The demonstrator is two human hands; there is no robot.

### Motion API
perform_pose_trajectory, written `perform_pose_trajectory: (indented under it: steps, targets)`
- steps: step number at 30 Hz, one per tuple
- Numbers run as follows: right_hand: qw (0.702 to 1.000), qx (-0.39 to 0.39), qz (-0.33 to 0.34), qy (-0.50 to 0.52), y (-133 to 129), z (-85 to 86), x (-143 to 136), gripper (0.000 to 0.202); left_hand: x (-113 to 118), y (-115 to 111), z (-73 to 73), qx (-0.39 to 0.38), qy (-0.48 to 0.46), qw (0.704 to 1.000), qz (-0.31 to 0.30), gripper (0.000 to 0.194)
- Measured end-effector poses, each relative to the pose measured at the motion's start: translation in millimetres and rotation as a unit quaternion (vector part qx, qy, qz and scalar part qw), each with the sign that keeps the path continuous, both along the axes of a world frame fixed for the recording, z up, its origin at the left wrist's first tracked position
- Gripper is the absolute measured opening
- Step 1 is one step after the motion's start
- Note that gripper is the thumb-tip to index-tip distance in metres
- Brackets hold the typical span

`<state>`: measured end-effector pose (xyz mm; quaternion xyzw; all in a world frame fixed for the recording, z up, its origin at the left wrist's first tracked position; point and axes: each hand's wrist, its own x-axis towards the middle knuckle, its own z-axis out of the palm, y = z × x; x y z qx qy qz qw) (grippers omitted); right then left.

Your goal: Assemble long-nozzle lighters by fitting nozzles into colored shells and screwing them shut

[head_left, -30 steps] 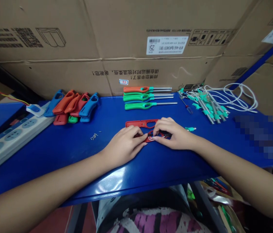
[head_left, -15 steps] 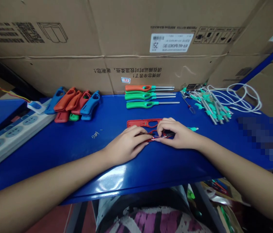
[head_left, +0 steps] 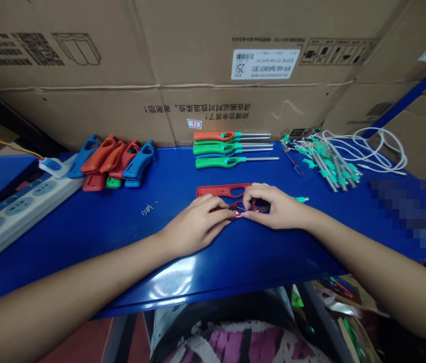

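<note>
On the blue table, my left hand (head_left: 199,224) has its fingers closed on the left part of a red lighter shell (head_left: 238,215). Thin wires and dark parts show inside this shell. My right hand (head_left: 273,206) pinches at its middle, thumb against forefinger; what lies between those fingertips is too small to name. A teal tip with a metal end (head_left: 300,199) sticks out past the right hand. Just behind lies a second red shell half (head_left: 215,190), flat, its right end partly covered by the right hand.
Assembled lighters (head_left: 218,162) lie at the back middle, coloured handles (head_left: 111,156) at the back left. Metal tubes with teal parts (head_left: 326,164), a screwdriver (head_left: 296,168) and white cable sit right. Small pins (head_left: 146,209) and a power strip (head_left: 18,205) are left.
The view has shifted slightly. Between my fingertips, the light wire that stretched along the shell now shows less, and more of the dark parts is visible.
</note>
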<state>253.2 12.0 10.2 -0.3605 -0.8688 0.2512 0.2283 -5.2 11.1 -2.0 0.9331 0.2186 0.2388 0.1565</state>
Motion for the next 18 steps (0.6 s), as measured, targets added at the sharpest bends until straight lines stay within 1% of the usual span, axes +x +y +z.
perform_pose_trajectory:
  steps: [4, 8, 12, 18]
  targets:
    - [1.000, -0.003, -0.002, 0.005, 0.2, 0.4, 0.4, 0.007, 0.3, 0.5, 0.2, 0.024, 0.013, 1.000, -0.003, 0.028]
    - [1.000, -0.014, 0.013, 0.019, 0.9, 2.4, 1.8, 0.012, 0.6, -0.2, 1.3, 0.040, 0.028, 0.999, -0.005, 0.029]
    - [0.999, 0.006, 0.050, 0.017, 1.2, 4.1, 4.9, 0.007, 0.8, -0.6, 1.3, 0.045, 0.030, 0.999, -0.006, 0.030]
    - [0.997, 0.034, 0.063, 0.002, 0.2, 2.2, 8.7, 0.009, 2.6, -2.5, 1.1, 0.049, 0.032, 0.998, 0.005, 0.030]
